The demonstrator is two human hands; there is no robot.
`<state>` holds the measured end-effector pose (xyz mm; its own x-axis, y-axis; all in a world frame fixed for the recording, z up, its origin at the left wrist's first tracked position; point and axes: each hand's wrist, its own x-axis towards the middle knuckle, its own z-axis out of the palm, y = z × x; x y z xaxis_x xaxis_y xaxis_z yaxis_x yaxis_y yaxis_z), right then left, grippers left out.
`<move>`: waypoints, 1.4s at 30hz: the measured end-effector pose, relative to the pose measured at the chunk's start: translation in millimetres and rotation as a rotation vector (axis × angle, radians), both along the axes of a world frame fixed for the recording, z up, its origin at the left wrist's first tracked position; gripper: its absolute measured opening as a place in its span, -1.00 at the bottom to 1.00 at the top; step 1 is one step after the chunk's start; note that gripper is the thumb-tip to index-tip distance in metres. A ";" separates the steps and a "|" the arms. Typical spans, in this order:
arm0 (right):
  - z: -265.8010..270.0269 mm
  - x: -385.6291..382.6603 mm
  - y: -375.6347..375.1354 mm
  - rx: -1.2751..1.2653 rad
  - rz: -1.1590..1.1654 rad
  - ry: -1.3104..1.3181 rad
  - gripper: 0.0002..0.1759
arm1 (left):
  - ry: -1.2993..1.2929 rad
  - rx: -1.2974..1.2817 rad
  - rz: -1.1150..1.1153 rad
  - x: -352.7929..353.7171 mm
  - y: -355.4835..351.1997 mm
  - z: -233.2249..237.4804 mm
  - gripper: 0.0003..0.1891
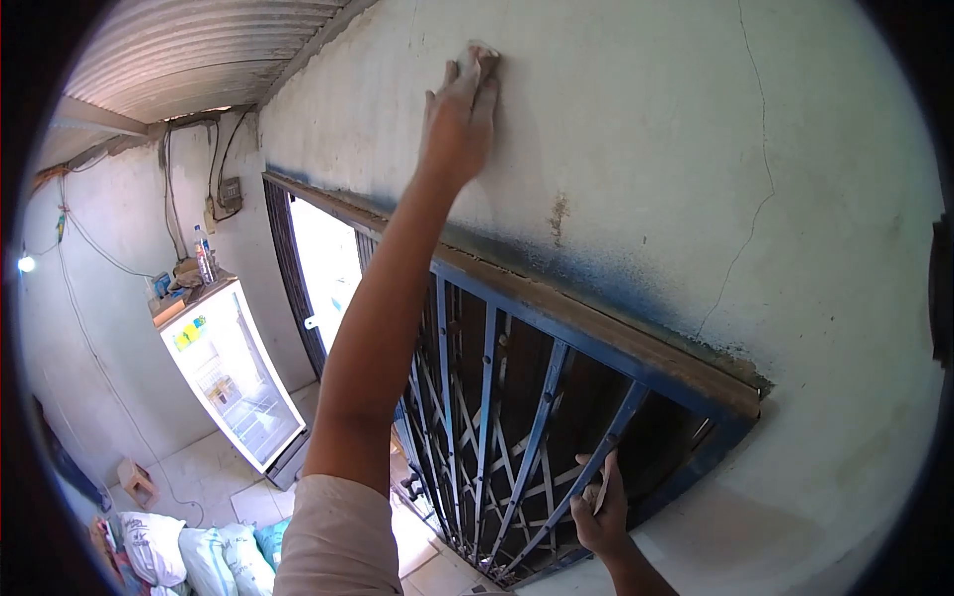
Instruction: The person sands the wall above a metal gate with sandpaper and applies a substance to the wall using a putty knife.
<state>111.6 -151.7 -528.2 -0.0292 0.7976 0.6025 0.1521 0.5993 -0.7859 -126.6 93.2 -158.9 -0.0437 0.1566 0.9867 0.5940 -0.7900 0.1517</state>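
Left hand (463, 109) up on the pale plastered wall (616, 129), above the blue metal door frame (596, 323); fingers slightly apart, fingertips pinning a small folded sheet (482, 60) against the plaster. Sheet material: can't tell. Right hand (603, 507) lower, at the folding lattice gate (497, 417), fingers curled around 1 blue upright bar (599, 459). Blue overspray on plaster along frame top, 1 long thin crack to the right. Glass-door display fridge (232, 372) across the room, bottles (205, 258) on top; filled sacks (204, 556) on floor, lower left.
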 end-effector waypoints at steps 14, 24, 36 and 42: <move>-5.2 3.9 6.7 0.128 0.018 -0.074 -0.11 | -0.064 -0.046 -0.041 -34.7 48.8 62.0 -0.47; -0.9 0.6 0.6 -0.008 -0.011 -0.004 -0.18 | 0.055 0.027 0.053 -23.1 13.9 -8.6 -0.53; 7.3 1.8 1.9 0.070 -0.002 -0.103 -0.10 | -0.027 -0.036 -0.045 -37.2 31.3 42.0 -0.49; -3.6 3.9 6.0 0.085 -0.010 -0.106 -0.10 | 0.105 0.002 -0.011 -32.6 9.9 -23.2 -0.52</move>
